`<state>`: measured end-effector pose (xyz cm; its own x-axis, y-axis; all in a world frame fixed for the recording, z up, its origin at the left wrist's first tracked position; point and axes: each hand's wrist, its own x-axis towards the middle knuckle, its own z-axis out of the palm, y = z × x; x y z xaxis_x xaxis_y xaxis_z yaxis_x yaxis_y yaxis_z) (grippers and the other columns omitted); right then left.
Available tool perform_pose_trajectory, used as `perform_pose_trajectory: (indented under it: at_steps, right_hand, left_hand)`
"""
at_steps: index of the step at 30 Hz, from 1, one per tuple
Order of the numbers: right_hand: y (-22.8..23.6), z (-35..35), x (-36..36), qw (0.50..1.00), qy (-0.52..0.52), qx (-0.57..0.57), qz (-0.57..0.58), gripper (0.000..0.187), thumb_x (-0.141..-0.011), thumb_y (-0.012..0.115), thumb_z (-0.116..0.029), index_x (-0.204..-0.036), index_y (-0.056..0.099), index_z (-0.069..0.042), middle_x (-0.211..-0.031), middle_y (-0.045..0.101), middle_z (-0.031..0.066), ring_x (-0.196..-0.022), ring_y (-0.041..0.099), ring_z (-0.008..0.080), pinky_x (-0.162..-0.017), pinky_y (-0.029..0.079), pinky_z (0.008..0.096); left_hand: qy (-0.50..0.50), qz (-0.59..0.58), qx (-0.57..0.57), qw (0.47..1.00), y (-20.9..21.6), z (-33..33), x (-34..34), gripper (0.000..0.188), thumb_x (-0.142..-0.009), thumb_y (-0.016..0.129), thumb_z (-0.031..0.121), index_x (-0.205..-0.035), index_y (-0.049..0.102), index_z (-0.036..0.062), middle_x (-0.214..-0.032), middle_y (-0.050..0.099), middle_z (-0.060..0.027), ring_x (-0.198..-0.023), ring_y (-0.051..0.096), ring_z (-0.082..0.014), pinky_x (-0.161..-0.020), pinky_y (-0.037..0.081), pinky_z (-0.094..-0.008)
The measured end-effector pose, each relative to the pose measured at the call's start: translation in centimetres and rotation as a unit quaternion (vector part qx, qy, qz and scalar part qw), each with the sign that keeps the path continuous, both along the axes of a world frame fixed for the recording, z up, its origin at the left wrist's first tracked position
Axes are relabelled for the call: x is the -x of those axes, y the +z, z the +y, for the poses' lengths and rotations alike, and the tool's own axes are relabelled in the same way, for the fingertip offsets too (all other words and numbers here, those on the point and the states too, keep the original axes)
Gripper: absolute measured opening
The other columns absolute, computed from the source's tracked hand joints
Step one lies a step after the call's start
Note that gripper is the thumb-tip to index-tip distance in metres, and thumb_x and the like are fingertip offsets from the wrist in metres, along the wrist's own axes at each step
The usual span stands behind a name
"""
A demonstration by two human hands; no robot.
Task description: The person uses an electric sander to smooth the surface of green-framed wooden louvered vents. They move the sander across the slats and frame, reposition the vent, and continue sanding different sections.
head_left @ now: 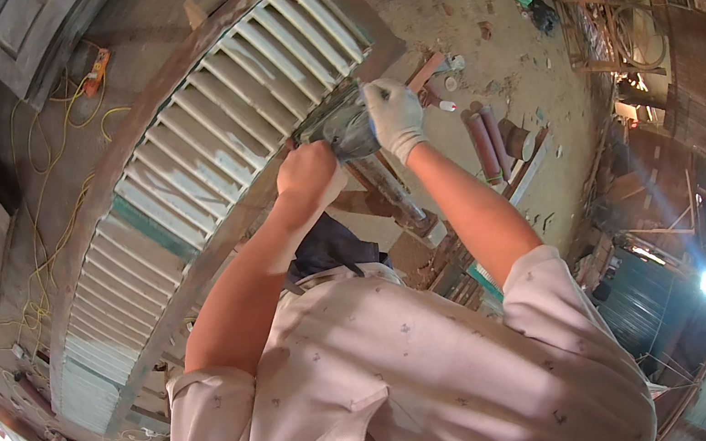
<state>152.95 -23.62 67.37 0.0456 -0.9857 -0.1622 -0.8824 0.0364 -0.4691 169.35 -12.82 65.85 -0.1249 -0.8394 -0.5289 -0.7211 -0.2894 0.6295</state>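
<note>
White slats set in a brown wooden frame make up the louvred panel [207, 142], the biggest piece of woodwork on my feed, sweeping from twelve o'clock down to eight, with a green crosspiece [153, 226] partway along. Farther out at ten o'clock I make out a panelled door [32, 31], well apart from the hands. A wooden support [395, 192] shows just off centre toward one o'clock. Up at twelve o'clock, the dark tool [348, 133] overlaps the panel's near edge; from where I sit I cannot tell whether its underside touches the wood. What worries me is that edge: if the tool tips toward the slats, I judge it could scuff or chip a thin one, and uneven pressure from the two sides would be the cause. A panel shifting on its rest could make it skid too. On my screen the right hand [394, 112], in a pale glove, is clenched around the tool's two o'clock side, hardly open at all. The bare left hand [308, 172] is curled tight on its eight o'clock end, the fingertips hidden from me
</note>
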Motion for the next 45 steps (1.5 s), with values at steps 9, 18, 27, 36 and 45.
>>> perform_pose_trajectory:
  at_steps: [9, 18, 27, 36, 45]
  right_hand:
    - [-0.8, -17.0, 8.9, 0.998, -0.012, -0.048, 0.04, 0.056, -0.098, 0.059, -0.054, -0.117, 0.083, -0.008, -0.117, 0.078, 0.0244, -0.113, 0.073, 0.0457, -0.102, 0.055, 0.0483]
    - [-2.3, -12.3, 7.2, 0.992, 0.108, -0.024, 0.065, 0.053, -0.103, 0.058, -0.053, -0.12, 0.081, -0.008, -0.129, 0.076, 0.0206, -0.122, 0.07, 0.0419, -0.103, 0.052, 0.0477]
    - [2.6, 5.6, -7.3, 0.801, 0.598, -0.016, 0.016, 0.064, -0.079, 0.082, -0.061, -0.118, 0.075, -0.011, -0.116, 0.069, 0.0104, -0.112, 0.068, 0.0348, -0.092, 0.057, 0.0491]
    - [2.9, 26.1, -22.9, 0.705, 0.706, -0.034, 0.055, 0.078, -0.075, 0.081, -0.074, -0.124, 0.072, -0.014, -0.126, 0.067, 0.0097, -0.116, 0.071, 0.032, -0.089, 0.061, 0.0478]
    - [2.5, 42.7, -34.4, 0.701, 0.709, -0.072, 0.038, 0.067, -0.079, 0.079, -0.069, -0.118, 0.07, -0.015, -0.122, 0.065, 0.0083, -0.117, 0.07, 0.0303, -0.089, 0.062, 0.0477]
  left_hand:
    - [0.037, 0.071, -0.043, 0.996, 1.5, -14.9, 8.7, 0.028, -0.089, 0.068, 0.015, -0.104, 0.082, -0.0044, -0.105, 0.079, -0.0307, -0.105, 0.079, -0.0449, -0.092, 0.064, -0.0487]
    - [0.075, 0.075, -0.062, 0.992, 0.8, -8.9, 7.0, 0.026, -0.083, 0.071, 0.012, -0.101, 0.081, -0.0048, -0.107, 0.079, -0.0302, -0.105, 0.078, -0.0461, -0.094, 0.063, -0.0489]
    - [0.131, 0.026, -0.049, 0.99, 0.7, 12.7, -4.7, 0.022, -0.079, 0.072, 0.013, -0.097, 0.08, 0.0034, -0.098, 0.079, -0.0261, -0.097, 0.079, -0.0433, -0.09, 0.063, -0.0505]
    - [0.269, -0.103, -0.059, 0.956, 2.2, 34.8, -17.7, 0.017, -0.077, 0.075, 0.018, -0.091, 0.081, 0.0095, -0.089, 0.079, -0.0197, -0.09, 0.079, -0.0406, -0.084, 0.063, -0.051]
    - [0.274, -0.188, -0.061, 0.941, 2.5, 51.2, -28.3, 0.019, -0.07, 0.074, 0.018, -0.085, 0.082, 0.0103, -0.084, 0.078, -0.0203, -0.084, 0.078, -0.0415, -0.081, 0.063, -0.0505]
